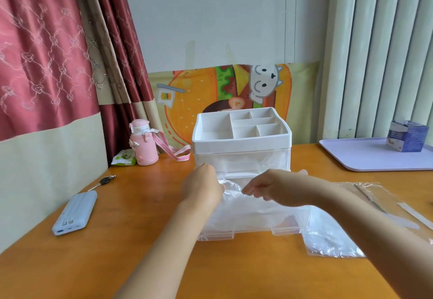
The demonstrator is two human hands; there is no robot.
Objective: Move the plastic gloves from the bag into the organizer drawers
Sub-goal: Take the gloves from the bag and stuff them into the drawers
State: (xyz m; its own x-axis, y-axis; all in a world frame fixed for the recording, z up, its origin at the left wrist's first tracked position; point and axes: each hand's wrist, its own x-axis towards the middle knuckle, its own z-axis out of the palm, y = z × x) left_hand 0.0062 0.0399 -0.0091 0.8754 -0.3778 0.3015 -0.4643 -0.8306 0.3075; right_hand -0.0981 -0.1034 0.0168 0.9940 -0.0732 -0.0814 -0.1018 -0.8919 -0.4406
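A white organizer [241, 145] with a compartment tray on top stands at the middle of the orange desk. Its clear lower drawer [253, 230] is pulled out toward me and holds crumpled clear plastic gloves [248, 207]. My left hand [201, 187] holds the gloves at the drawer's left side, fingers hidden in the plastic. My right hand [269, 189] pinches the gloves from above with curled fingers. A flat clear plastic bag [332, 235] with more plastic in it lies right of the drawer, under my right forearm.
A white power bank [75, 214] and a key [103, 181] lie at left. A pink bottle [143, 144] with strap and a green packet [123, 158] stand at the back left. A lavender tray [365, 158] holding a blue box [405, 135] sits at back right.
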